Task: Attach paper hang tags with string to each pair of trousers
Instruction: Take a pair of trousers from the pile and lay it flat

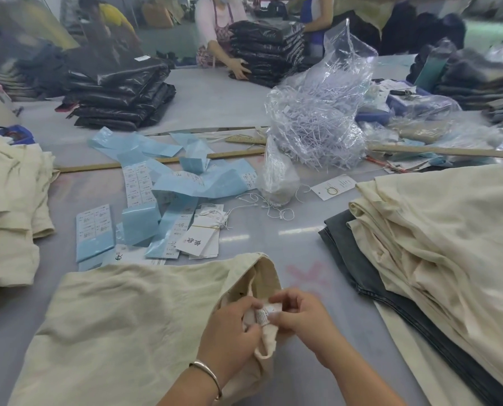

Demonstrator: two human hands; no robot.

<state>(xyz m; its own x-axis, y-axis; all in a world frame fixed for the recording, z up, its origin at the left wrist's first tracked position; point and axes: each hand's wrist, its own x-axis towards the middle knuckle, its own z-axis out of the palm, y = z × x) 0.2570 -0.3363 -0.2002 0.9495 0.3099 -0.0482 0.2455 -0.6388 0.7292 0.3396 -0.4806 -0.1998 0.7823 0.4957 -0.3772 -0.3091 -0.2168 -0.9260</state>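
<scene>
Presently both my hands, left hand (229, 332) and right hand (300, 317), pinch the care label (266, 313) inside the cream trousers (127, 317) at the tabletop's (288, 230) near edge, apparently exposing an attachment point for a tag.

Two hands worked at the near edge of the grey table (244, 92): the left hand (229, 332) and the right hand (303, 315). One pair of cream trousers (121, 326) lay spread on the table under them. To the table's right side sat one heap of cream trousers (449, 244), too folded to count, with one grey denim pair (361, 265) beneath. One cream stack (7, 200) lay at the left side. Toward the far edge stood two stacks of black bagged garments (118, 95). One bundle of white hang tags (203, 238) lay mid-table, and one single tag (333, 187) near the clear bag (317, 121) of plastic fasteners. Two wooden rulers (162, 162) crossed the middle. Three other people stood beyond the far edge.
</scene>
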